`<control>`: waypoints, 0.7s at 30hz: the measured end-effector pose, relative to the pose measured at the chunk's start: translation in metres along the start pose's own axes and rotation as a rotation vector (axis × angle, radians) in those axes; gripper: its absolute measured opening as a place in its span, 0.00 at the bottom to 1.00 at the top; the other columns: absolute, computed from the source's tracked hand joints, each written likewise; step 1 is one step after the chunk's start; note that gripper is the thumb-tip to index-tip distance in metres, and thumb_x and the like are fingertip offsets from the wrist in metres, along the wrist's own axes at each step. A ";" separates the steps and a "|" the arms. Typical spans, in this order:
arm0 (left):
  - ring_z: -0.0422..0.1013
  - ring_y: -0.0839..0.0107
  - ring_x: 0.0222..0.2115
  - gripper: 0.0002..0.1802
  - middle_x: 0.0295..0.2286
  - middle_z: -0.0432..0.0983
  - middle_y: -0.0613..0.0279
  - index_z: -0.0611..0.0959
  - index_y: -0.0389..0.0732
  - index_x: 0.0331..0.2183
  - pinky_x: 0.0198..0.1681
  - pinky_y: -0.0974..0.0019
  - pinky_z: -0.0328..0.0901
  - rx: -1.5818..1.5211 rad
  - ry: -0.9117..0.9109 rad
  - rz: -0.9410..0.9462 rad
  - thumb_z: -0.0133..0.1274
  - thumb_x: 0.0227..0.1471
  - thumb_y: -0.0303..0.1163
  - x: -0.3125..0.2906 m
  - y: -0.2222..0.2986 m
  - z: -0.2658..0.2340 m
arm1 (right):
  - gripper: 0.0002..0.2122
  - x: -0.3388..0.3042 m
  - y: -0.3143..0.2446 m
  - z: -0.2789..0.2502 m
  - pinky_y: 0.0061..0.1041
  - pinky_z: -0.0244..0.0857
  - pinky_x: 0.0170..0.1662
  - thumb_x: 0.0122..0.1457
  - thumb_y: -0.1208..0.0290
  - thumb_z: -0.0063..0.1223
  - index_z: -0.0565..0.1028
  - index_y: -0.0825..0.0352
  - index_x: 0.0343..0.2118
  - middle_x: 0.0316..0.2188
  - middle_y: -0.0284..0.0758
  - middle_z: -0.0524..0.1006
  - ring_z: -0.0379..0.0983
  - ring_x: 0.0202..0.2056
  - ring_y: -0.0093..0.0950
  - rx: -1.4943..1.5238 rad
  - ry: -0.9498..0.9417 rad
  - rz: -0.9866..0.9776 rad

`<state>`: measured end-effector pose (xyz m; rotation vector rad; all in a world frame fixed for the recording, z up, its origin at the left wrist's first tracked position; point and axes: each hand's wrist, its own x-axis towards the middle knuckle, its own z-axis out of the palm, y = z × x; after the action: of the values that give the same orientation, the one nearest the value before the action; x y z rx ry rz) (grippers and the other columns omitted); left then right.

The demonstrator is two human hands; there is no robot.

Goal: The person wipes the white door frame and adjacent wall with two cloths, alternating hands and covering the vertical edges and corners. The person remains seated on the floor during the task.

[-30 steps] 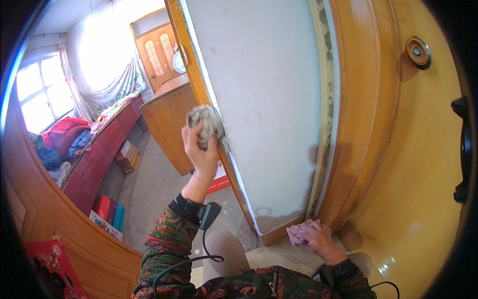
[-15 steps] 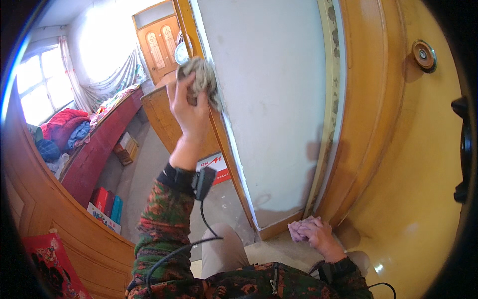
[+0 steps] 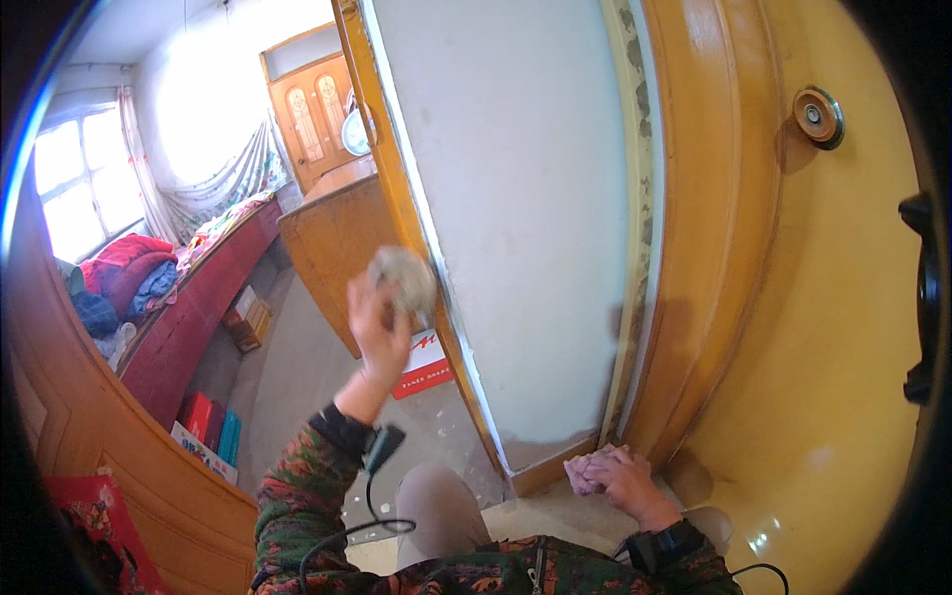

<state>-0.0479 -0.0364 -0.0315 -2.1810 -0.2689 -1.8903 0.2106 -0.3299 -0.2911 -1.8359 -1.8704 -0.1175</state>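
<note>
- The left hand (image 3: 377,332) is blurred, its finger outlines smeared.
- The grey cloth (image 3: 407,283) in that hand is blurred too and partly covered by its fingers; whether it touches the door frame (image 3: 394,169) just beside it is unclear.
- Behind the left hand, the wooden cabinet (image 3: 332,248) is partly hidden by cloth and frame.
- Just below that hand, the red-and-white box (image 3: 424,379) is partly hidden.
- Under the right hand (image 3: 632,484), part of the purple cloth (image 3: 583,473) is covered.
- Far right of the right hand, a dark object (image 3: 924,297) is cut off.
</note>
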 end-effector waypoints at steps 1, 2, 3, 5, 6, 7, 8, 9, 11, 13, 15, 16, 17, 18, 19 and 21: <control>0.69 0.56 0.39 0.18 0.38 0.71 0.51 0.79 0.38 0.40 0.41 0.60 0.65 0.026 0.099 0.007 0.55 0.42 0.17 0.032 -0.007 0.001 | 0.11 0.000 0.000 -0.001 0.43 0.64 0.48 0.52 0.68 0.51 0.82 0.50 0.36 0.44 0.24 0.78 0.68 0.50 0.34 0.015 0.019 -0.027; 0.69 0.61 0.41 0.19 0.39 0.71 0.54 0.78 0.38 0.43 0.42 0.62 0.65 -0.077 0.179 -0.138 0.56 0.45 0.20 0.063 -0.010 0.000 | 0.11 0.000 -0.001 -0.003 0.42 0.65 0.47 0.52 0.68 0.51 0.82 0.51 0.36 0.43 0.24 0.78 0.68 0.49 0.34 0.029 0.039 -0.052; 0.69 0.65 0.44 0.17 0.42 0.71 0.55 0.77 0.39 0.45 0.43 0.63 0.67 -0.137 0.294 -0.204 0.55 0.51 0.22 0.099 -0.013 0.002 | 0.11 0.001 -0.002 -0.005 0.40 0.65 0.46 0.50 0.69 0.52 0.82 0.51 0.35 0.42 0.24 0.79 0.70 0.48 0.33 0.007 0.052 -0.064; 0.71 0.65 0.46 0.18 0.44 0.73 0.56 0.75 0.39 0.48 0.48 0.63 0.68 -0.303 0.408 -0.229 0.55 0.55 0.26 0.163 -0.013 0.004 | 0.11 0.002 -0.004 -0.009 0.37 0.66 0.45 0.46 0.70 0.54 0.82 0.52 0.33 0.40 0.24 0.80 0.72 0.45 0.31 -0.027 0.090 -0.086; 0.72 0.66 0.43 0.18 0.42 0.74 0.57 0.76 0.38 0.48 0.46 0.64 0.69 -0.406 0.438 -0.163 0.56 0.54 0.26 0.185 -0.011 0.007 | 0.11 0.002 -0.006 -0.011 0.37 0.66 0.45 0.46 0.70 0.54 0.82 0.52 0.33 0.40 0.24 0.80 0.72 0.45 0.31 -0.033 0.071 -0.071; 0.72 0.67 0.42 0.17 0.40 0.75 0.58 0.78 0.38 0.47 0.45 0.64 0.69 -0.388 0.462 -0.120 0.56 0.54 0.26 0.212 -0.010 0.011 | 0.10 0.002 -0.008 -0.013 0.37 0.66 0.45 0.46 0.70 0.54 0.82 0.53 0.33 0.41 0.24 0.80 0.72 0.45 0.31 -0.025 0.059 -0.057; 0.72 0.67 0.41 0.16 0.40 0.75 0.58 0.79 0.39 0.46 0.44 0.64 0.69 -0.336 0.352 -0.155 0.56 0.53 0.25 0.224 -0.008 0.017 | 0.10 0.003 -0.009 -0.014 0.37 0.66 0.45 0.46 0.69 0.54 0.82 0.53 0.33 0.41 0.24 0.80 0.72 0.45 0.31 -0.018 0.038 -0.045; 0.72 0.68 0.40 0.16 0.39 0.75 0.59 0.80 0.39 0.45 0.43 0.64 0.69 -0.261 0.227 -0.211 0.56 0.53 0.25 0.230 -0.008 0.019 | 0.10 0.003 -0.010 -0.014 0.37 0.66 0.45 0.47 0.69 0.53 0.82 0.53 0.33 0.41 0.24 0.80 0.72 0.45 0.31 -0.026 0.021 -0.040; 0.72 0.67 0.39 0.16 0.39 0.75 0.59 0.81 0.40 0.45 0.43 0.64 0.69 -0.200 0.249 -0.188 0.56 0.52 0.24 0.222 -0.009 0.022 | 0.10 0.004 -0.010 -0.013 0.38 0.66 0.44 0.48 0.68 0.52 0.82 0.53 0.33 0.41 0.24 0.80 0.72 0.45 0.31 0.020 0.046 -0.076; 0.72 0.67 0.39 0.16 0.38 0.74 0.58 0.80 0.40 0.44 0.43 0.64 0.68 -0.162 0.231 -0.222 0.56 0.51 0.22 0.197 -0.011 0.025 | 0.09 0.005 -0.009 -0.010 0.40 0.65 0.43 0.51 0.67 0.50 0.82 0.52 0.32 0.40 0.23 0.79 0.70 0.47 0.31 -0.005 0.041 -0.056; 0.72 0.65 0.41 0.16 0.39 0.73 0.57 0.80 0.39 0.43 0.44 0.62 0.67 -0.116 0.204 -0.251 0.56 0.50 0.21 0.153 -0.009 0.030 | 0.09 0.006 -0.006 -0.008 0.43 0.64 0.42 0.53 0.66 0.49 0.82 0.51 0.31 0.40 0.23 0.78 0.69 0.48 0.31 0.016 0.076 -0.080; 0.71 0.64 0.42 0.15 0.39 0.73 0.56 0.80 0.39 0.42 0.45 0.62 0.66 -0.082 0.211 -0.190 0.56 0.49 0.20 0.126 -0.004 0.034 | 0.09 0.005 -0.005 -0.007 0.43 0.64 0.42 0.53 0.66 0.49 0.81 0.51 0.31 0.40 0.23 0.78 0.69 0.48 0.31 0.019 0.077 -0.092; 0.70 0.62 0.43 0.15 0.40 0.72 0.55 0.79 0.38 0.41 0.46 0.61 0.66 -0.128 0.200 -0.246 0.55 0.49 0.20 0.096 0.005 0.038 | 0.09 0.005 -0.005 -0.007 0.44 0.64 0.41 0.53 0.65 0.48 0.81 0.51 0.32 0.40 0.23 0.78 0.69 0.48 0.31 0.034 0.074 -0.089; 0.70 0.61 0.44 0.14 0.41 0.72 0.54 0.78 0.37 0.40 0.47 0.60 0.65 -0.183 0.205 -0.239 0.55 0.48 0.19 0.067 0.014 0.041 | 0.08 0.004 -0.005 -0.007 0.42 0.64 0.42 0.52 0.66 0.50 0.81 0.51 0.32 0.42 0.23 0.78 0.69 0.48 0.31 -0.015 0.071 -0.095; 0.70 0.59 0.44 0.14 0.40 0.72 0.52 0.78 0.36 0.40 0.48 0.60 0.64 -0.174 0.182 -0.232 0.54 0.48 0.18 0.041 0.023 0.043 | 0.09 0.004 -0.005 -0.008 0.41 0.65 0.42 0.51 0.68 0.51 0.81 0.52 0.33 0.43 0.23 0.78 0.69 0.48 0.31 -0.049 0.063 -0.085; 0.70 0.56 0.43 0.13 0.39 0.71 0.50 0.78 0.35 0.38 0.50 0.59 0.63 -0.134 0.095 -0.194 0.50 0.47 0.16 0.004 0.034 0.035 | 0.10 0.003 -0.007 -0.011 0.41 0.65 0.43 0.49 0.69 0.53 0.81 0.51 0.34 0.45 0.23 0.78 0.69 0.49 0.31 -0.074 0.040 -0.066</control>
<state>-0.0049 -0.0581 -0.0345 -2.2116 -0.3566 -2.1685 0.2074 -0.3325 -0.2787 -1.8071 -1.9222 -0.2478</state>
